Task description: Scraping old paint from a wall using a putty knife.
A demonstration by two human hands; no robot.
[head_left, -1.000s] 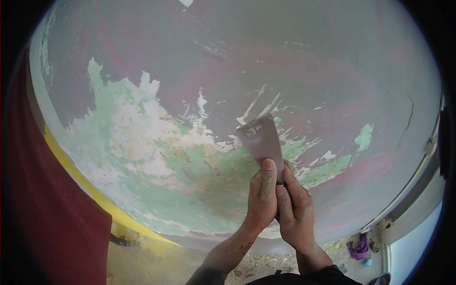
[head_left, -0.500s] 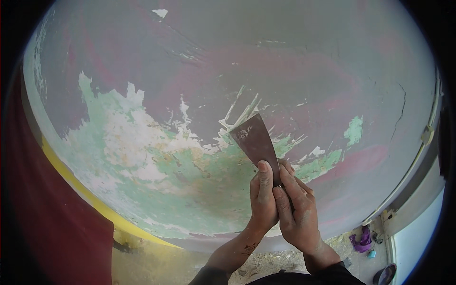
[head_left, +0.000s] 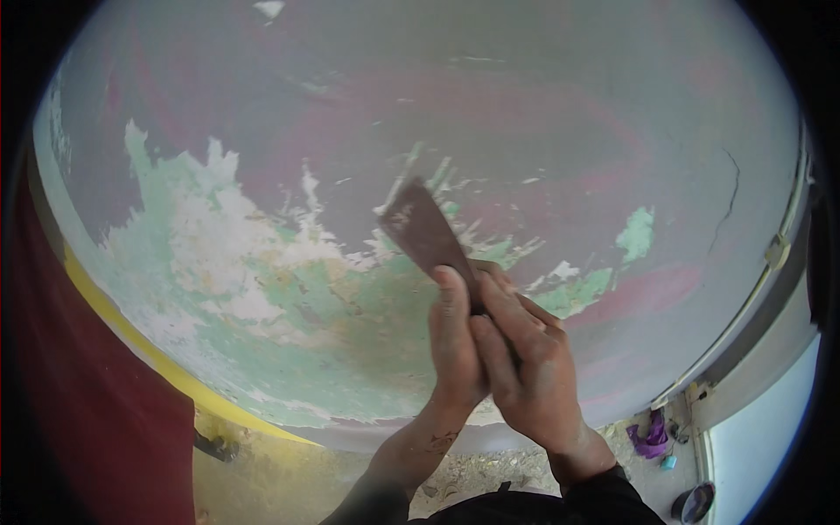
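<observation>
A broad flat scraper (head_left: 418, 227) with a dark, scuffed metal blade points up and left against the painted wall (head_left: 569, 140). My left hand (head_left: 455, 341) grips its handle, thumb along the base of the blade. My right hand (head_left: 525, 359) is wrapped round the same handle from the right, overlapping my left fingers; most of the handle is hidden. The blade's edge lies among narrow pale scrape marks in the grey paint, with a large patch of mint green and white (head_left: 227, 280) below and to the left.
A dark red cloth or panel (head_left: 105, 376) and a yellow edge (head_left: 175, 367) border the left. A pale cable (head_left: 752, 289) runs along the right. On the debris-strewn floor (head_left: 254, 472) lie purple cloth (head_left: 649, 436), a small cyan object (head_left: 668, 462) and a dark bucket (head_left: 696, 503).
Both my hands and the scraper have moved up and to the left along the wall, the blade now blurred. The wall's marks sit a little further left in view.
</observation>
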